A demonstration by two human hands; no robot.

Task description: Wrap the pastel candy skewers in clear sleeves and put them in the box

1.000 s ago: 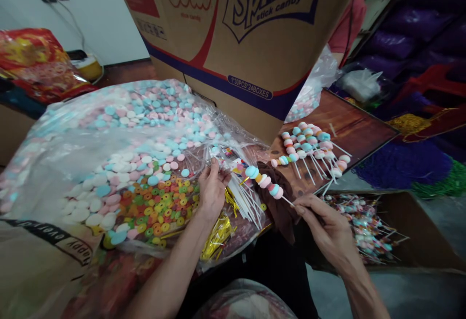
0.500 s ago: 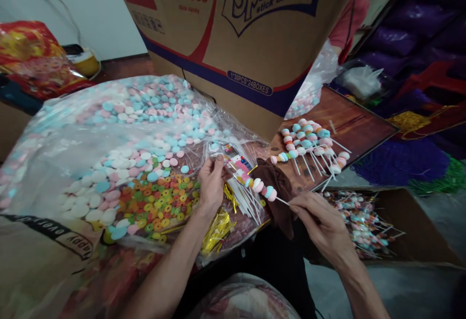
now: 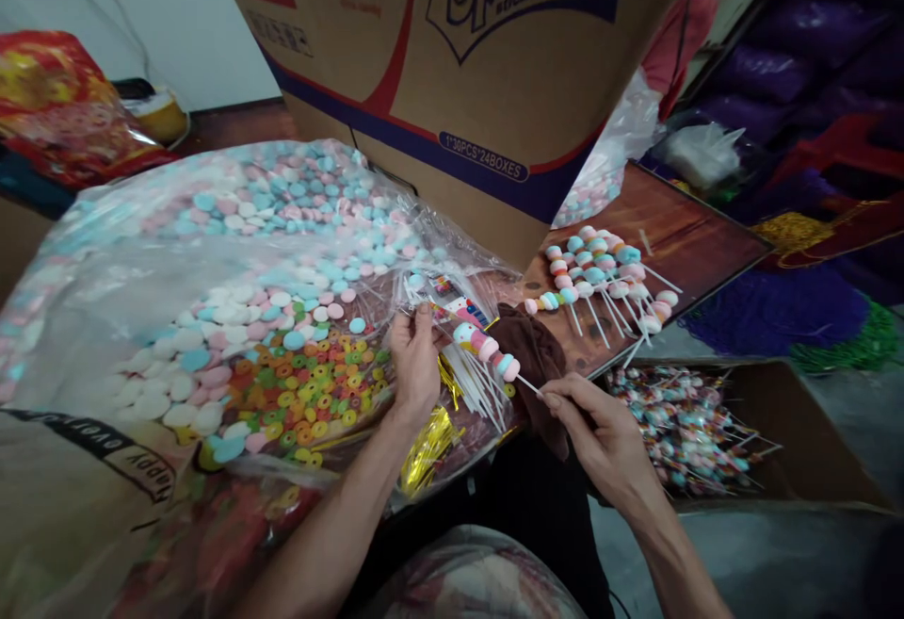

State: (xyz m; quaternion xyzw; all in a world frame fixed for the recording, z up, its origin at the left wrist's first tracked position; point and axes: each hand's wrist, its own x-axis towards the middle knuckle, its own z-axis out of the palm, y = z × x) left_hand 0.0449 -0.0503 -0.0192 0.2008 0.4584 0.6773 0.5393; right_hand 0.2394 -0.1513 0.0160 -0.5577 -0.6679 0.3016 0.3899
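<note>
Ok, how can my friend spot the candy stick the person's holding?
Find the big cardboard box printed "stick candy", then look below it to the right hand. It pinches a marshmallow skewer by its white stick. The other skewers lie on the table or in the open carton; only this one is held.

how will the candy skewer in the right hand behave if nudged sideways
The candy skewer likely stays stiff: its thin white stick looks straight. It is probably light, since the right hand just pinches the stick.
</note>
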